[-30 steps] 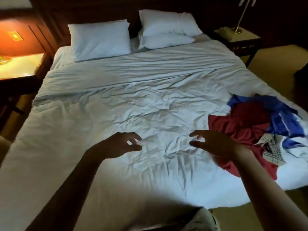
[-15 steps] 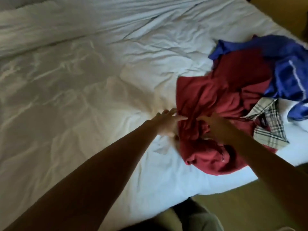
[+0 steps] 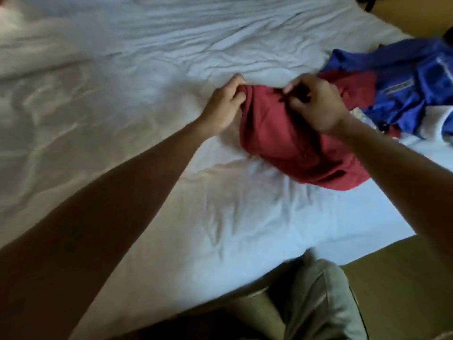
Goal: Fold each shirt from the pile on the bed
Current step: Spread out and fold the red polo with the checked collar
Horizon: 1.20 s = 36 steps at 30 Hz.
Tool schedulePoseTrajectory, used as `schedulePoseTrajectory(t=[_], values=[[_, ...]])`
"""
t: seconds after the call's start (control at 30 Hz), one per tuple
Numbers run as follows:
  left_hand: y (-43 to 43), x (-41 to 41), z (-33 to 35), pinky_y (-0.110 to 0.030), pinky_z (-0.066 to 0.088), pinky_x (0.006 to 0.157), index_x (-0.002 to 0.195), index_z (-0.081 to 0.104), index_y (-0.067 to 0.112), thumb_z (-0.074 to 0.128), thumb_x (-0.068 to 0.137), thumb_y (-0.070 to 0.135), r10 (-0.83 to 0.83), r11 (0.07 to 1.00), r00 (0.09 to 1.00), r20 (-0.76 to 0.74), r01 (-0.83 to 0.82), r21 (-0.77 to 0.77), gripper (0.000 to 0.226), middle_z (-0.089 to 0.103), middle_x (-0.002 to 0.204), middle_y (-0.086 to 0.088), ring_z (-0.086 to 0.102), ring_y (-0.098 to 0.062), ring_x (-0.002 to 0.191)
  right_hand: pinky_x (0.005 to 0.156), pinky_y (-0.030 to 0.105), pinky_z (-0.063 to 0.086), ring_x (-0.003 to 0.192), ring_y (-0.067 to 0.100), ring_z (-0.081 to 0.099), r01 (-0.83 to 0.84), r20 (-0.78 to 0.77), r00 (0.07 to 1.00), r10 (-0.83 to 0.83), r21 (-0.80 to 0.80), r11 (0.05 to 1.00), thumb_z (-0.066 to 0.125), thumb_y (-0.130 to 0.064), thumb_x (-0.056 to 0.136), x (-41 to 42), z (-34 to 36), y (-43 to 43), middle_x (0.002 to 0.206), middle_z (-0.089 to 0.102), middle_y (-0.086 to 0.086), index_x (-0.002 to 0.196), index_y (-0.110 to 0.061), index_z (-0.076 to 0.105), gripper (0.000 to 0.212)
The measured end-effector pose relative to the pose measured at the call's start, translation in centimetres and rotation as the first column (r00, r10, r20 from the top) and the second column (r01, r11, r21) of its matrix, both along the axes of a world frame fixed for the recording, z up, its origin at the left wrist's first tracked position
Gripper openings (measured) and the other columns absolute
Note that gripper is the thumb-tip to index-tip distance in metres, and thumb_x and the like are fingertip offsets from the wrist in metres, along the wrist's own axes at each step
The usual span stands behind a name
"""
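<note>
A crumpled red shirt (image 3: 277, 133) lies on the white bed sheet (image 3: 152, 69), drawn a little left of the pile. My left hand (image 3: 224, 107) grips its upper left edge, fingers curled into the cloth. My right hand (image 3: 316, 104) pinches the cloth at the shirt's upper right. Behind them at the right lies a blue shirt (image 3: 411, 79) over more red cloth (image 3: 353, 84), with a bit of white fabric (image 3: 438, 116) beneath. My right forearm hides part of the pile.
The bed's front edge (image 3: 318, 256) runs across the lower right, with tan floor (image 3: 404, 278) beyond it. My grey trouser leg (image 3: 316, 295) stands against the bed. Wrinkled sheet spreads wide to the left.
Both hands reached right from the bare sheet to the pile, took hold of the red shirt and pulled it leftward. The camera dipped down and nearer.
</note>
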State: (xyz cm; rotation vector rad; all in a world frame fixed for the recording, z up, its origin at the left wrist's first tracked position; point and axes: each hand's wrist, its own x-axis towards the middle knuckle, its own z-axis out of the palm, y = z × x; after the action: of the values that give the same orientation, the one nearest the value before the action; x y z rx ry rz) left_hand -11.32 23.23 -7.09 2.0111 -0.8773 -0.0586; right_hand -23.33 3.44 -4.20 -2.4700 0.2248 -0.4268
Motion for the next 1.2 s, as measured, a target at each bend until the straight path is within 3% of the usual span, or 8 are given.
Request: schedulePoseTrajectory(t=[0.17,0.43,0.63,0.73,0.9,0.97,1.07,1.2], values=[[16.2,1.3,2.6,-0.023,0.036,0.068,0.084,0.042,0.03,0.042,0.099,0.014,0.272,0.955,0.961,0.047,-0.264,-0.135,0.021,0.046,0.076,0.014,0.042,0.005,0.065,0.077,0.013,0.038,0.085,0.004,0.054,-0.263,0.096,0.958,0.269,-0.067,0.962,0.053,-0.026,0.08,5.3,3.3,13.4,0.099,0.064,-0.007,0.114,-0.013,0.066,0.038],[35.1,-5.2,2.6,-0.032,0.044,0.079,0.092,0.061,0.026,0.052,0.09,0.029,0.439,0.877,0.895,0.086,-0.406,-0.257,0.01,0.066,0.088,0.003,0.06,-0.011,0.082,0.077,0.024,0.044,0.079,0.014,0.058,-0.486,0.137,0.85,0.509,-0.171,0.857,0.062,-0.013,0.084,5.1,1.9,30.3,0.085,0.066,0.0,0.1,-0.01,0.069,0.017],[38.8,-10.2,5.3,-0.041,0.052,0.084,0.1,0.068,0.009,0.056,0.088,0.024,0.495,0.861,0.854,0.158,-0.46,-0.216,0.023,0.072,0.095,-0.01,0.068,-0.029,0.09,0.074,0.02,0.045,0.076,0.018,0.06,-0.513,0.142,0.835,0.532,-0.152,0.845,0.06,-0.015,0.088,1.8,4.0,33.6,0.084,0.07,0.005,0.099,-0.018,0.067,0.013],[39.1,-11.8,7.6,-0.033,0.05,0.086,0.099,0.069,0.007,0.057,0.092,0.016,0.529,0.842,0.815,0.236,-0.471,-0.262,0.017,0.072,0.094,-0.005,0.066,-0.02,0.092,0.062,0.007,0.038,0.069,0.014,0.057,-0.506,0.179,0.84,0.512,-0.082,0.859,0.061,-0.018,0.093,0.1,5.7,33.6,0.077,0.066,0.001,0.1,-0.019,0.069,0.01],[39.7,-12.4,9.9,-0.022,0.047,0.085,0.101,0.071,0.011,0.06,0.092,0.009,0.568,0.817,0.769,0.294,-0.483,-0.315,0.014,0.072,0.098,0.003,0.065,-0.01,0.091,0.056,0.019,0.04,0.054,0.005,0.05,-0.414,0.291,0.875,0.387,0.032,0.91,0.062,-0.021,0.094,-0.8,6.9,31.8,0.064,0.058,0.0,0.097,-0.02,0.068,0.007],[39.8,-12.7,8.6,-0.024,0.045,0.087,0.098,0.069,0.013,0.059,0.091,0.008,0.527,0.847,0.821,0.22,-0.486,-0.216,0.013,0.07,0.097,0.004,0.062,-0.008,0.089,0.061,0.026,0.044,0.067,0.014,0.057,-0.438,0.213,0.884,0.416,0.07,0.896,0.065,-0.023,0.093,-1.0,5.0,31.1,0.081,0.065,0.003,0.109,-0.023,0.065,0.016],[40.3,-14.0,5.4,-0.031,0.039,0.08,0.077,0.065,0.013,0.06,0.08,0.024,0.31,0.951,0.93,-0.199,-0.306,0.054,0.012,0.061,0.08,0.002,0.054,-0.009,0.075,0.084,0.023,0.042,0.093,0.015,0.056,-0.54,-0.104,0.835,0.54,0.036,0.841,0.068,-0.031,0.091,-2.0,-0.9,30.4,0.123,0.059,0.009,0.138,-0.023,0.05,0.051],[40.7,-15.0,1.0,-0.019,0.041,0.079,0.077,0.068,0.019,0.053,0.083,0.044,0.306,0.944,0.703,-0.642,-0.139,0.299,0.03,0.07,0.096,-0.005,0.062,-0.008,0.082,0.106,0.029,0.04,0.12,0.015,0.054,-0.643,-0.411,0.667,0.621,0.104,0.759,0.074,-0.04,0.086,-3.7,-8.1,30.3,0.132,0.055,-0.004,0.144,-0.039,0.04,0.068]])
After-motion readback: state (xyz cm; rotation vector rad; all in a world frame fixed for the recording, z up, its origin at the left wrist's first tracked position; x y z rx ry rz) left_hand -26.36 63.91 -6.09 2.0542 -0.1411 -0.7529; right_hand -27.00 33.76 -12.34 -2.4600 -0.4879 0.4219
